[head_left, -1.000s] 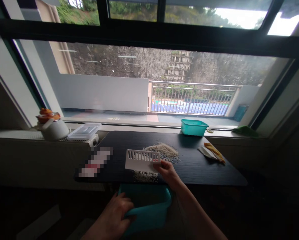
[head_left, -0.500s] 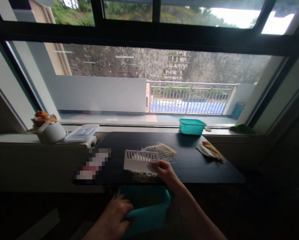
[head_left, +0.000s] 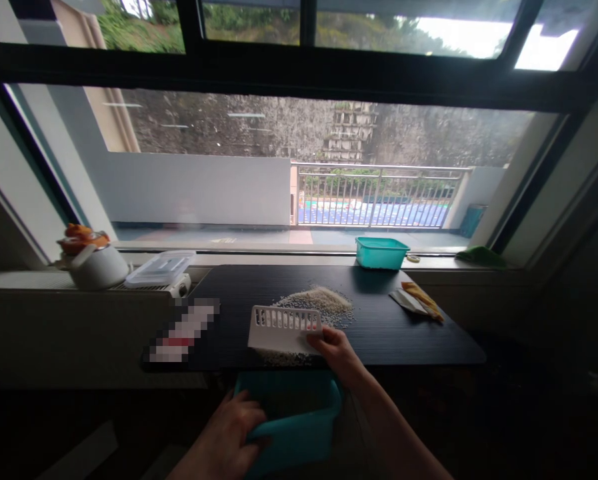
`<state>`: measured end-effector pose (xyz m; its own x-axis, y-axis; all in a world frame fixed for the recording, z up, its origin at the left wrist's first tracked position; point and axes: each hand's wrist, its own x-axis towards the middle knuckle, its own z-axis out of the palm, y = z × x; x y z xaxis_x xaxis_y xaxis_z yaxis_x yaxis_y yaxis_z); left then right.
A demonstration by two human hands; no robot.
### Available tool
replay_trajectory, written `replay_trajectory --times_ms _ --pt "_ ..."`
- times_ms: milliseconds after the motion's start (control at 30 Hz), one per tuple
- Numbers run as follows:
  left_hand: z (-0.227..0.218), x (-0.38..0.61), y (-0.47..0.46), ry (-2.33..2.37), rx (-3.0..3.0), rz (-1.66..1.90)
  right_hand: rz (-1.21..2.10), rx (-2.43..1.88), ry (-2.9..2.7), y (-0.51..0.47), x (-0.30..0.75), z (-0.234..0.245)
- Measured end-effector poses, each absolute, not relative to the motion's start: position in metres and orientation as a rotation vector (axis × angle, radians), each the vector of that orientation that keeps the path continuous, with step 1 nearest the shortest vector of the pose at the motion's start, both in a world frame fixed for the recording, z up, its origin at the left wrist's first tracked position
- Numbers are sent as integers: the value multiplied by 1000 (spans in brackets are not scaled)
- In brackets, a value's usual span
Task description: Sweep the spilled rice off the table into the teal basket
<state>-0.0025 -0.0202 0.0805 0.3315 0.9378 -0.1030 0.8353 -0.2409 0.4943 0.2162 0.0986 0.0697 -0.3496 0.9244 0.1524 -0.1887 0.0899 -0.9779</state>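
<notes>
Hiding some grain, a scraper fills right fingers' grip, packets farther right; left fingers clasp a tub.

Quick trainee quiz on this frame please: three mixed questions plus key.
1. What does the right grip hold?
2. True or false: the left grip holds that same thing.
3. The main pile of pale grains lies:
(a) in the left grip
(b) on the dark table
(c) on the windowsill

Key
1. A white piece with a row of slots.
2. False: it holds the rim of a teal tub.
3. b
</notes>
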Motion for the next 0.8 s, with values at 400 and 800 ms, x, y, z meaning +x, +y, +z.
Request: replay_trajectory --times_ms 400,800 --pt "90 3 -20 1524 2221 277 1488 -813 -1375 80 236 84" --pt "90 2 -18 1515 2203 301 1609 -802 -1364 66 242 93"
